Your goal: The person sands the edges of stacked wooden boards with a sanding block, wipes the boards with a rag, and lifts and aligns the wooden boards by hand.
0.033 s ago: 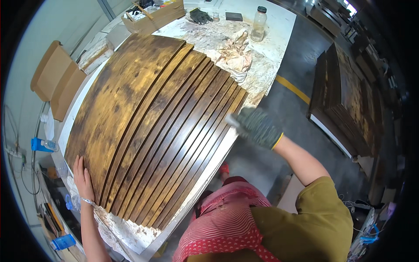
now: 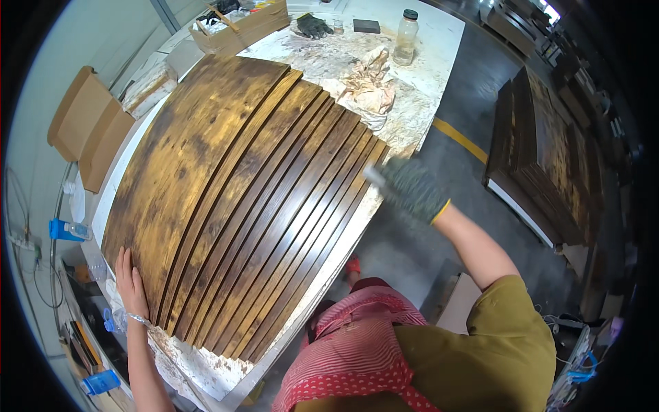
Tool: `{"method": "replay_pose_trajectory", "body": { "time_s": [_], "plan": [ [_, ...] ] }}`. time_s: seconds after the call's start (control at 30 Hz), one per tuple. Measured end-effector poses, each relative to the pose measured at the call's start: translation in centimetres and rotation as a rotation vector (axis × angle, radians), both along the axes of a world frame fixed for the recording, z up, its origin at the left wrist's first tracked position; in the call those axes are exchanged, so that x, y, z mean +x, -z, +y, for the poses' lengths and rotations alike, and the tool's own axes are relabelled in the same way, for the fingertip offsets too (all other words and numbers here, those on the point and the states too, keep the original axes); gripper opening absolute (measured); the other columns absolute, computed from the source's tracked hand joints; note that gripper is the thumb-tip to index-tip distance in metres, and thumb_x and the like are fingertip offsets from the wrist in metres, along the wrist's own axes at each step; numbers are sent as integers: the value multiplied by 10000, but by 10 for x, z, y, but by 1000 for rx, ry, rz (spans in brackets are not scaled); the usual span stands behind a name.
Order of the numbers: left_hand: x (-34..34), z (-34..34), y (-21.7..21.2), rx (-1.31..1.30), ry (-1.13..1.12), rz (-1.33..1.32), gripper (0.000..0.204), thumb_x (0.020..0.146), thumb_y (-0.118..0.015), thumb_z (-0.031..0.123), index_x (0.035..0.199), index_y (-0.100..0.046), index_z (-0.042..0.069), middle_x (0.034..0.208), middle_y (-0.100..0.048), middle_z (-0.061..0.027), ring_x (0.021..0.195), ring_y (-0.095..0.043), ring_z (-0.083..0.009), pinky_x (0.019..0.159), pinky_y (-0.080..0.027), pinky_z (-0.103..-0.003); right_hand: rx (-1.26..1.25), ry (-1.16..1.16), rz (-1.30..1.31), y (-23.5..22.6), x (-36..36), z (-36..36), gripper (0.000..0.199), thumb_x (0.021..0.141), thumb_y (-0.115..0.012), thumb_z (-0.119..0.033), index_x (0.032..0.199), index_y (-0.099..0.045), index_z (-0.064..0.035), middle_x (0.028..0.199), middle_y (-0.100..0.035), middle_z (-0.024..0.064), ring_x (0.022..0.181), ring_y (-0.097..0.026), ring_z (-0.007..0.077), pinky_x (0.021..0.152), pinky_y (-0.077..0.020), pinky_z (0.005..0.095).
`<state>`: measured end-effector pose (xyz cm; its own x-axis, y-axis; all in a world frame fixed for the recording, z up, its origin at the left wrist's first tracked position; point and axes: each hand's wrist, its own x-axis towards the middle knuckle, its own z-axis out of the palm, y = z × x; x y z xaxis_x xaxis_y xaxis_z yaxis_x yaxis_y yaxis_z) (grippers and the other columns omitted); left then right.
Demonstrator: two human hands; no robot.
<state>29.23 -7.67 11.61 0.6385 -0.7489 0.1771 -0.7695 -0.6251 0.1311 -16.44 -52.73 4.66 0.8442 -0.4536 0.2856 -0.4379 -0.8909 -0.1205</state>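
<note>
The stained boards (image 2: 240,199) are dark brown with golden-yellow blotches and streaks, the widest one at the left patchiest, the narrow slats toward the right a deeper, glossier brown. The counter (image 2: 419,103) under them is white, smeared with tan and brown stains. A crumpled rag (image 2: 371,86) on it is beige with brownish marks. The right hand (image 2: 412,187) wears a dark grey-green glove with a yellow cuff edge; the left hand (image 2: 130,281) is bare, with a pale band at the wrist. The apron (image 2: 357,350) is red with fine white stripes and small white dots; the shirt sleeve (image 2: 501,343) is olive-mustard. The floor (image 2: 473,89) is grey with a yellow line (image 2: 460,139).
</note>
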Motion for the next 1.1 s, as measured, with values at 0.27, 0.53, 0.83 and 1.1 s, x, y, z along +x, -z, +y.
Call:
{"method": "replay_pose_trajectory", "body": {
  "time_s": [0.27, 0.53, 0.83, 1.1],
  "plan": [
    [-5, -1, -4, 42, -6, 12, 485, 1032, -345, 275, 1470, -425, 83, 1559, -350, -125, 1441, -308, -323, 1182, -231, -418, -38, -138, -12, 1, -16, -31, 477, 826, -620, -281, 1269, -597, -105, 1072, -645, 190, 936, -633, 338, 745, -533, 457],
    [-4, -2, -5, 44, -4, 8, 474, 1033, -353, 265, 1459, -432, 72, 1551, -358, -136, 1435, -314, -339, 1178, -238, -424, 5, -335, -57, -1, 39, 42, 331, 859, -629, -297, 1141, -613, -125, 736, -585, 107, 640, -614, 297, 539, -489, 440],
    [-5, -2, -5, 50, -8, -17, 480, 1021, -368, 257, 1452, -435, 59, 1540, -370, -152, 1426, -329, -344, 1177, -240, -424, -125, -174, -3, -36, 22, -12, 431, 804, -641, -241, 1202, -615, -76, 884, -600, 162, 781, -612, 341, 660, -510, 458],
    [-4, -2, -3, 18, 20, -74, 444, 1001, -418, 199, 1411, -480, 43, 1500, -418, -167, 1386, -380, -361, 1155, -286, -427, 246, 335, -300, -26, 19, -36, 352, 889, -636, -274, 1162, -658, -52, 907, -649, 179, 845, -640, 355, 749, -524, 442]
  ]
}}
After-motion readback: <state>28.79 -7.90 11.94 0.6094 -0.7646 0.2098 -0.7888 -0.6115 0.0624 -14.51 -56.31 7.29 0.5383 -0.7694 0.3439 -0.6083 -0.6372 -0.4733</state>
